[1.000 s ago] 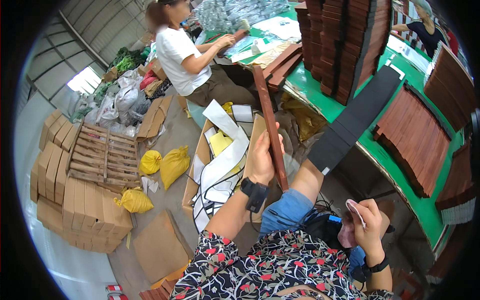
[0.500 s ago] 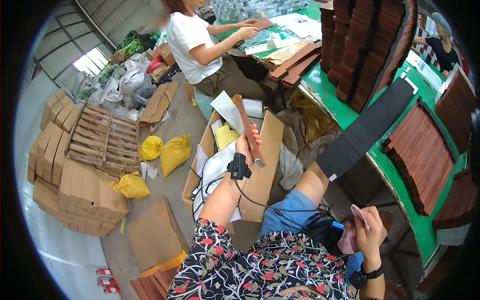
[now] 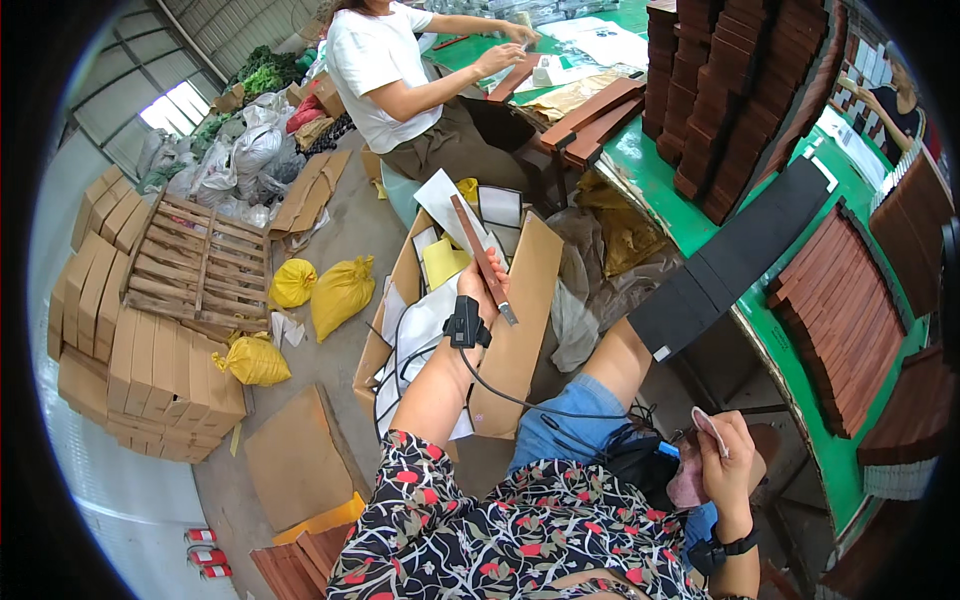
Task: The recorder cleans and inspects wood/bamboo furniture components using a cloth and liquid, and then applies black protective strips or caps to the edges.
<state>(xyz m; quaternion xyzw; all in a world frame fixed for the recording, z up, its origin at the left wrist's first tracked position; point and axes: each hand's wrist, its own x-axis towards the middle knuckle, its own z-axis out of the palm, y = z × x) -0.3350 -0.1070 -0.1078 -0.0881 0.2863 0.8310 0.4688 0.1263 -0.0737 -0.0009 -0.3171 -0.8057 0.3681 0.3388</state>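
My left hand (image 3: 486, 284) is closed around a narrow reddish-brown wooden slat (image 3: 468, 228), which slants up above an open cardboard box (image 3: 530, 325). At the lower right, my right hand (image 3: 731, 462) grips a pinkish rag (image 3: 687, 482), whose folds hang beside my thigh. A long black panel (image 3: 735, 255) reaches from my knee to the green table (image 3: 640, 175). Each wrist wears a black device, and a cable runs from the left one.
On the table stand tall stacks of brown slats (image 3: 740, 90) and a fanned row of slats (image 3: 838, 315). A co-worker in a white shirt (image 3: 375, 75) sits ahead. Yellow sacks (image 3: 343, 297), a wooden pallet (image 3: 200, 262) and stacked cartons (image 3: 165, 380) lie to the left.
The slat in my left hand has turned to show its narrow side and shifted slightly left. The co-worker has lowered a brown piece and now reaches across the table. My right hand barely moves.
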